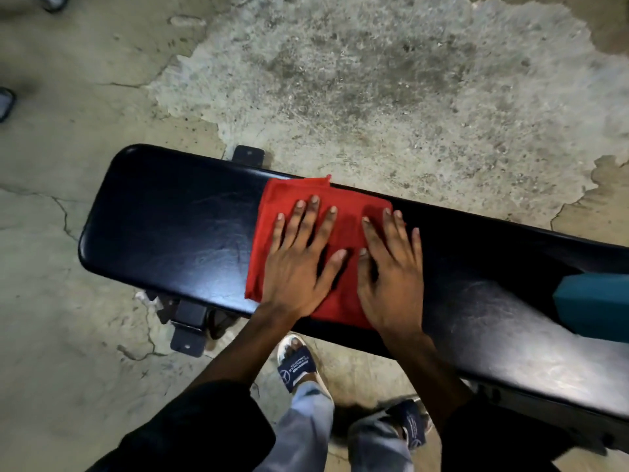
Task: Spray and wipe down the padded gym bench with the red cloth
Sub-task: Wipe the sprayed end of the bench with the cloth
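A long black padded bench runs from the left to the lower right. A red cloth lies spread flat across its middle, reaching from the far edge to the near edge. My left hand rests palm down on the cloth's left half with its fingers spread. My right hand lies flat beside it, on the cloth's right edge and partly on the bare padding. Neither hand has its fingers curled around the cloth. A teal, block-shaped object sits on the bench at the right, cut off by the frame edge.
The bench stands on a cracked, patchy concrete floor. Metal foot brackets stick out on the near side and the far side. My feet in sandals stand close to the near edge. Dark objects lie at the far left.
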